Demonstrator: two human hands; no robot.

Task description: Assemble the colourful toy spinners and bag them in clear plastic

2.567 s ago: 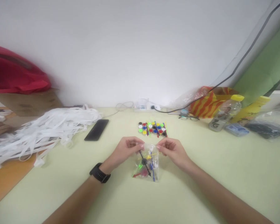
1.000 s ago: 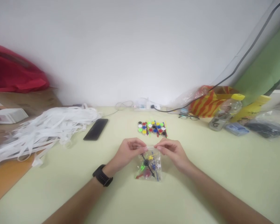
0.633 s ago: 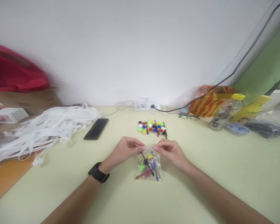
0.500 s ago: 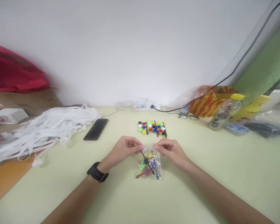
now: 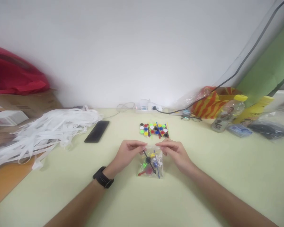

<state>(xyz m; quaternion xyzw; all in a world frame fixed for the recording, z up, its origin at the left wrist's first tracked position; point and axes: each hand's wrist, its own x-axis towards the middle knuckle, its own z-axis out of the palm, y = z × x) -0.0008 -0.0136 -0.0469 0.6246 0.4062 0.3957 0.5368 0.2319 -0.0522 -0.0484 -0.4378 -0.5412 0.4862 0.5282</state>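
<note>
White straps [image 5: 59, 126] are spilling over the left edge of the table [image 5: 132, 205] as a left hand [image 5: 128, 154], thumb and fingers closed together, is pinching a top corner of a clear bag [image 5: 150, 164] of arrows [image 5: 148, 160], well forward of the back edge; a right hand [image 5: 175, 154] is likewise pinching the other corner.

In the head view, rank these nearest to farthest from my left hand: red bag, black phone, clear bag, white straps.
1. Clear bag: at the fingertips of your left hand, its top edge pinched.
2. Black phone: left of the hand, slightly beyond it.
3. White straps: piled farther left, past the phone.
4. Red bag: far left, above a cardboard box.
</note>
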